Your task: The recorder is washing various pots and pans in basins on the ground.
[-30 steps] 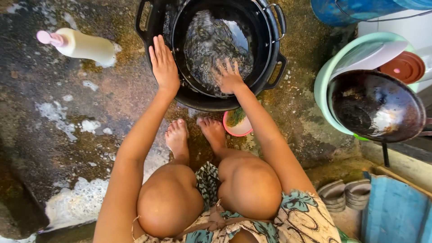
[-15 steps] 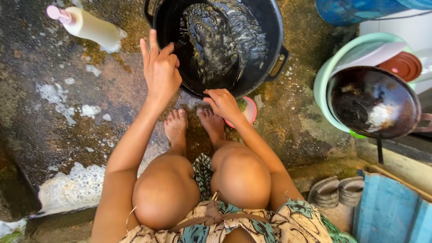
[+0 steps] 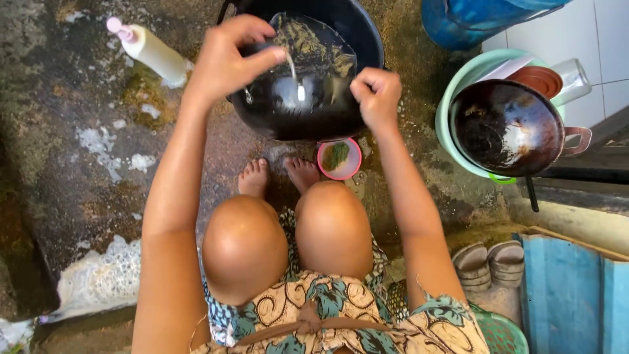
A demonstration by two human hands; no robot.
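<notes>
Person squatting on wet concrete floor (image 3: 72, 164), both hands gripping a black pot (image 3: 308, 98) at top centre of frame. Pot is sitting tilted, water running inside it, over a larger black tub (image 3: 357, 26) behind it.

Left hand (image 3: 226, 62) is closing around the pot's left rim, fingers curled, thumb over the edge. Right hand (image 3: 377, 95) is clenching the right rim in a tight fist.

Small pink bowl (image 3: 339, 159) with a green scrubber in it is lying just below the pot, beside the bare toes. White bottle (image 3: 154, 51) with pink cap is lying upper left, well apart from the pot. Dark frying pan (image 3: 508, 128) is resting in a green basin (image 3: 452, 98) at right of frame. Pair of sandals (image 3: 491, 262) lower right, next to a blue board (image 3: 573, 295).
</notes>
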